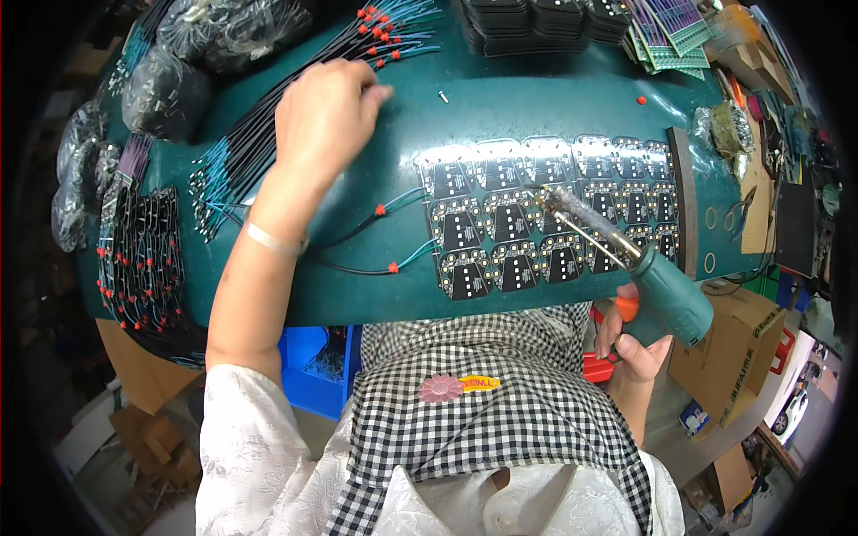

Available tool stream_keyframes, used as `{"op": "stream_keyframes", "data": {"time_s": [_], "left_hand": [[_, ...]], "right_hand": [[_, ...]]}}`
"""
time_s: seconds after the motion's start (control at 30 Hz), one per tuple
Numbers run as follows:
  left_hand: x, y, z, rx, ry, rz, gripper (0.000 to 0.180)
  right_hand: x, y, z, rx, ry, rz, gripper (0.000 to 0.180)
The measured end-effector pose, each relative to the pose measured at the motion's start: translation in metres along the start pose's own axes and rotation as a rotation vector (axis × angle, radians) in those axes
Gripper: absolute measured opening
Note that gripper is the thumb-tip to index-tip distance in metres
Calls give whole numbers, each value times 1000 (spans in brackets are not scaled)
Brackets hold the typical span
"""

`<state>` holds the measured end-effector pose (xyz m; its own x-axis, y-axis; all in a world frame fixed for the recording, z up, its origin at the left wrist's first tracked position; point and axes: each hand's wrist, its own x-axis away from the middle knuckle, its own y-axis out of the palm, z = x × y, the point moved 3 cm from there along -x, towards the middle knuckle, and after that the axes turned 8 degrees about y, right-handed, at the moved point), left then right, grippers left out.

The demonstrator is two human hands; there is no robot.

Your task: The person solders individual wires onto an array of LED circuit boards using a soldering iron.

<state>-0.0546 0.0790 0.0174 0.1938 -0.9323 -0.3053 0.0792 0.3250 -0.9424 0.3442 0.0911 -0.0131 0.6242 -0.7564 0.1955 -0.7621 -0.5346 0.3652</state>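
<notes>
My left hand is curled over a long bundle of black cables with blue wire ends and red connectors. Its thumb sticks out to the right, and the fingertips are hidden. In my right hand is a green soldering gun, gripped near its orange trigger. The gun's metal tip points up and left over a panel of black circuit boards. Two black cables with red connectors lie with their blue wires reaching the panel's left edge.
A dark bar runs along the panel's right side. Stacked black boards and green-purple boards stand at the back. Bagged parts and more red-connector cables are on the left. Pliers lie at the right.
</notes>
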Motion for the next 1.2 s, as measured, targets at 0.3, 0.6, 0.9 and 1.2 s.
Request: {"op": "stream_keyframes", "data": {"time_s": [0.3,0.6,0.9,1.2], "left_hand": [[13,12,-19,61,-44,-169,17],[-1,35,-7,171,44,19,19],[33,-15,18,545,-101,-117,10],[58,-18,34,429,62,-5,22]], "right_hand": [[10,-9,2,4,12,53,63],[2,-9,9,-20,13,-26,65],[16,-18,13,-25,47,-55,64],[19,-17,14,5,62,-69,68]]}}
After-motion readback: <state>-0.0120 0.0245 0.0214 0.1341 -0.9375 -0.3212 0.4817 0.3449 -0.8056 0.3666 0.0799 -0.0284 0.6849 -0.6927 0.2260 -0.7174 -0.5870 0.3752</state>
